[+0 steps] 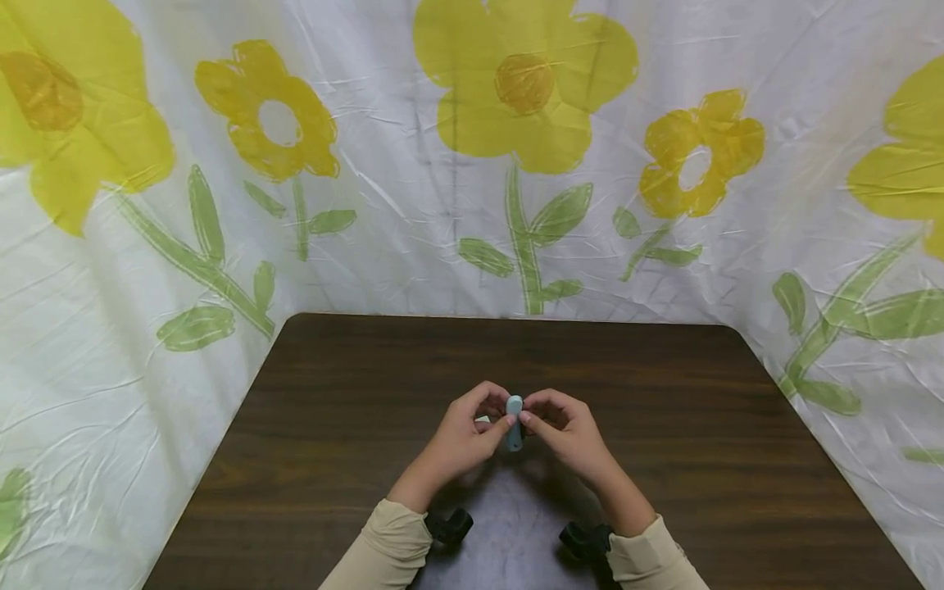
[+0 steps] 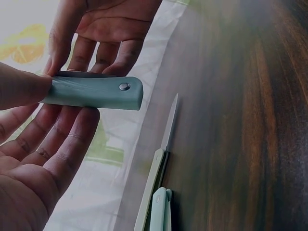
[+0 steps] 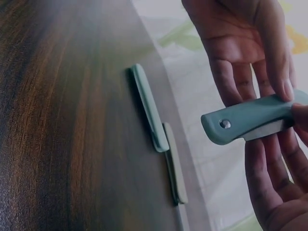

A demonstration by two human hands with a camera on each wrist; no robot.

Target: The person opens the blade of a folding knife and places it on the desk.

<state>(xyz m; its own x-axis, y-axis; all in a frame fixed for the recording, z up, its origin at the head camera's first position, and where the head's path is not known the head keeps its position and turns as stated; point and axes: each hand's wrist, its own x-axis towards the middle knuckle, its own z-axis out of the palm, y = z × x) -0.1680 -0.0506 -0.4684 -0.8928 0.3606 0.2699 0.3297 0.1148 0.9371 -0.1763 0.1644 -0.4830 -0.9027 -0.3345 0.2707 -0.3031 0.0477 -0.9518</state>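
Both hands hold a teal folding knife (image 1: 514, 426) between them, above the table. My left hand (image 1: 468, 430) pinches it with the thumb on one side and the fingers beneath. From the other side my right hand (image 1: 571, 434) grips it with thumb and fingertips. A silver pivot (image 2: 124, 87) shows near one end of the handle. In the right wrist view a strip of blade (image 3: 264, 130) lies along the handle, and the fingers cover the far end. Past the hands, a pale green knife (image 2: 153, 180) lies with its blade out, beside a folded mint knife (image 3: 150, 108).
The dark wooden table (image 1: 354, 360) reaches out in front of and to both sides of my hands. A white curtain (image 1: 398, 229) with yellow flowers hangs behind and beside it. Black wrist straps with cameras (image 1: 450, 526) sit at both cuffs.
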